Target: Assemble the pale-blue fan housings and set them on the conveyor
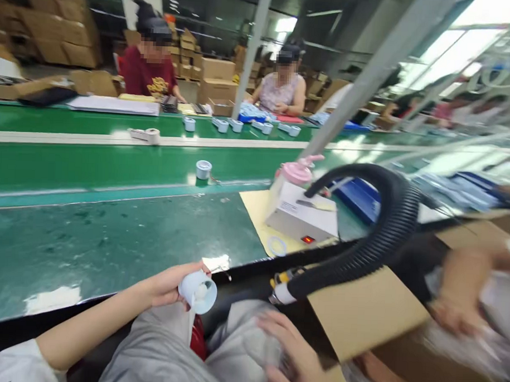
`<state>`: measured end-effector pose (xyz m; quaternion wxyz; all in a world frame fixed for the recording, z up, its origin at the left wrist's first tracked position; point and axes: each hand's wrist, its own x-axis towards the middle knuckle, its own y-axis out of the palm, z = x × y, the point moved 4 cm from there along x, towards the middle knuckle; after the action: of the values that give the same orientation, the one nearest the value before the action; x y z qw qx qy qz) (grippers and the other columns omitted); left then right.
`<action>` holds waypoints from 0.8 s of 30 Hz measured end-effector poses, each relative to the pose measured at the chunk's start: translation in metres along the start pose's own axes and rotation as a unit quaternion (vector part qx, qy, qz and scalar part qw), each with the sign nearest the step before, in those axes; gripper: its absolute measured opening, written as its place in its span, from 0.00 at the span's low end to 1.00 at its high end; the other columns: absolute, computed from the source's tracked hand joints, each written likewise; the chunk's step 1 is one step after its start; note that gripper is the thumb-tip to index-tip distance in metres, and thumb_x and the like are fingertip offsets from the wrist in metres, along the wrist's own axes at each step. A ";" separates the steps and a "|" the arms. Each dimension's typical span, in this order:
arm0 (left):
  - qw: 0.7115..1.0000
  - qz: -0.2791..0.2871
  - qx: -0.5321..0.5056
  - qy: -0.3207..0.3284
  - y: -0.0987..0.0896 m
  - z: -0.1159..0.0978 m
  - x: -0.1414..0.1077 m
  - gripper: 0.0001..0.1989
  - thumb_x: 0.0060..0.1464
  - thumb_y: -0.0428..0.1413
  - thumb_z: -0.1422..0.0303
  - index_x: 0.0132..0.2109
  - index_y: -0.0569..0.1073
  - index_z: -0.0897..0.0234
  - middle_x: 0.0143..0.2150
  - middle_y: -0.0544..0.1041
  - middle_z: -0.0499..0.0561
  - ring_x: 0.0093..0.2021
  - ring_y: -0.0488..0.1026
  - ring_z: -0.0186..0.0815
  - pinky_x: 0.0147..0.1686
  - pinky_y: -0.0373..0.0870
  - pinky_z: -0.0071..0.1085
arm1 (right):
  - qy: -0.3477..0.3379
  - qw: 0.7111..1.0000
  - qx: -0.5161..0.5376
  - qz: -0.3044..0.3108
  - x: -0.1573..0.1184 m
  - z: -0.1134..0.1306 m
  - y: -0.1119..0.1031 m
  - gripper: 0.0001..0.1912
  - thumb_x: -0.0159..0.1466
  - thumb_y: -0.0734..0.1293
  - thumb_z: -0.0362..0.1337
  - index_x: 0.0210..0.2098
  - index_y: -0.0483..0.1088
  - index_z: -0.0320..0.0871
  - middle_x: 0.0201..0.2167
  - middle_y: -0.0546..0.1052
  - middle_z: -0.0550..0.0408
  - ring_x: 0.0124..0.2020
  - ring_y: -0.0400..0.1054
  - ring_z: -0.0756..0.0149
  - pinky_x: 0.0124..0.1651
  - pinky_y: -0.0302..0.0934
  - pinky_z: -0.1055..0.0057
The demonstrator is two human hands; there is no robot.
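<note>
My left hand (172, 283) is closed round a pale blue cup-shaped part (198, 291), tilted so that its opening faces me and shows a whitish piece inside. It is held just over my lap at the bench's front edge. My right hand (291, 348) is over my right thigh, smeared by motion, with its fingers apart and no object visible in it. Beyond, a similar pale blue cup (203, 169) with a thin wire stands on the green belt (92, 163).
A white box device (302, 212) with a thick black hose (374, 245) stands on the bench to the right. Cardboard boxes (368, 312) are at my right, beside a co-worker's hands (464, 298). Two people sit across the belt, near several pale blue parts.
</note>
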<state>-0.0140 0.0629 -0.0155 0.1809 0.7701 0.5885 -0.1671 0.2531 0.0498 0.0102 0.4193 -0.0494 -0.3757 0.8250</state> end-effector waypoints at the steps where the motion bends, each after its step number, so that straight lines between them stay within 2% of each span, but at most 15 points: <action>1: 0.999 0.048 0.010 -0.008 0.015 -0.002 0.004 0.27 0.56 0.51 0.44 0.42 0.75 0.66 0.30 0.74 0.51 0.22 0.68 0.33 0.16 0.65 0.27 | -0.012 0.999 -0.039 -0.013 -0.002 0.007 0.003 0.24 0.68 0.70 0.40 0.63 0.69 0.52 0.61 0.72 0.45 0.58 0.70 0.47 0.57 0.70 0.51; 2: 0.996 0.087 0.030 -0.004 0.027 -0.004 0.006 0.24 0.56 0.55 0.46 0.41 0.75 0.65 0.31 0.74 0.50 0.24 0.68 0.33 0.18 0.65 0.26 | -0.032 0.995 -0.089 -0.024 0.001 0.013 0.009 0.27 0.67 0.69 0.37 0.65 0.67 0.53 0.62 0.72 0.43 0.58 0.70 0.44 0.55 0.71 0.50; 4: 0.984 0.123 0.120 0.056 0.042 -0.013 0.003 0.15 0.58 0.57 0.55 0.40 0.77 0.63 0.35 0.75 0.50 0.32 0.70 0.35 0.27 0.69 0.26 | -0.040 0.978 -0.200 -0.039 0.012 0.020 0.021 0.30 0.65 0.68 0.32 0.67 0.66 0.49 0.63 0.70 0.39 0.56 0.71 0.42 0.51 0.73 0.48; 7: 0.927 0.091 0.315 0.183 0.048 -0.026 -0.010 0.10 0.62 0.54 0.65 0.42 0.79 0.61 0.43 0.75 0.52 0.43 0.71 0.39 0.46 0.70 0.33 | 0.001 0.967 -0.254 -0.034 0.025 0.023 0.037 0.27 0.60 0.67 0.24 0.58 0.73 0.45 0.62 0.72 0.37 0.53 0.72 0.42 0.47 0.75 0.48; 8: 0.908 0.075 0.356 0.207 0.049 -0.028 -0.014 0.10 0.63 0.53 0.66 0.43 0.79 0.60 0.45 0.74 0.53 0.45 0.72 0.40 0.48 0.69 0.35 | 0.016 0.972 -0.232 -0.026 0.026 0.024 0.040 0.24 0.58 0.68 0.22 0.52 0.76 0.45 0.61 0.73 0.39 0.53 0.72 0.42 0.48 0.74 0.49; 9: 0.902 0.064 0.369 0.213 0.048 -0.027 -0.017 0.09 0.63 0.53 0.67 0.44 0.78 0.60 0.46 0.74 0.53 0.46 0.72 0.41 0.50 0.68 0.36 | 0.032 0.981 -0.192 -0.016 0.026 0.024 0.042 0.21 0.56 0.68 0.20 0.46 0.78 0.44 0.59 0.73 0.40 0.54 0.71 0.43 0.50 0.74 0.50; 12: 0.922 0.038 0.320 0.215 0.043 -0.019 -0.022 0.09 0.60 0.60 0.64 0.46 0.77 0.60 0.46 0.74 0.53 0.46 0.72 0.41 0.49 0.68 0.36 | 0.089 0.996 -0.013 0.007 0.019 0.024 0.042 0.11 0.55 0.74 0.23 0.33 0.76 0.44 0.56 0.74 0.44 0.56 0.72 0.48 0.53 0.73 0.57; 15: 0.940 0.016 0.259 0.223 0.038 -0.007 -0.020 0.24 0.46 0.71 0.57 0.49 0.78 0.60 0.45 0.73 0.52 0.44 0.72 0.41 0.48 0.70 0.37 | 0.118 0.986 0.114 -0.013 0.015 0.027 0.033 0.05 0.64 0.72 0.33 0.31 0.75 0.44 0.53 0.74 0.46 0.54 0.73 0.53 0.55 0.71 0.61; 17: 0.939 0.021 0.245 0.240 0.037 0.001 -0.018 0.32 0.40 0.74 0.53 0.52 0.79 0.58 0.46 0.72 0.53 0.46 0.71 0.43 0.50 0.71 0.40 | 0.120 0.980 0.149 -0.045 0.014 0.028 0.026 0.12 0.69 0.66 0.37 0.30 0.76 0.44 0.49 0.76 0.47 0.50 0.74 0.56 0.52 0.71 0.63; 18: 0.937 0.031 0.245 0.249 0.037 0.003 -0.017 0.33 0.39 0.74 0.52 0.53 0.80 0.57 0.46 0.71 0.53 0.48 0.71 0.44 0.52 0.71 0.42 | 0.125 0.977 0.161 -0.059 0.014 0.028 0.024 0.15 0.70 0.65 0.39 0.29 0.76 0.44 0.47 0.77 0.47 0.47 0.75 0.57 0.48 0.71 0.65; 21: 0.931 0.072 0.248 0.256 0.041 0.007 -0.016 0.33 0.41 0.73 0.53 0.55 0.80 0.54 0.53 0.71 0.57 0.55 0.70 0.48 0.58 0.68 0.47 | 0.165 0.960 0.212 -0.081 0.014 0.020 0.023 0.21 0.68 0.68 0.47 0.22 0.75 0.44 0.41 0.79 0.46 0.42 0.76 0.57 0.37 0.72 0.70; 24: 0.939 0.116 0.227 0.233 0.046 0.007 -0.017 0.34 0.43 0.73 0.58 0.59 0.77 0.53 0.60 0.73 0.59 0.60 0.70 0.51 0.62 0.67 0.48 | 0.202 0.933 0.278 -0.104 0.013 0.011 0.023 0.26 0.65 0.71 0.55 0.18 0.75 0.44 0.38 0.81 0.46 0.43 0.78 0.55 0.43 0.74 0.65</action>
<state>0.0260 0.0334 -0.0100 -0.1225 0.8708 0.4675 -0.0903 0.2250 0.0446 0.0058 0.5666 -0.0568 -0.0416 0.8210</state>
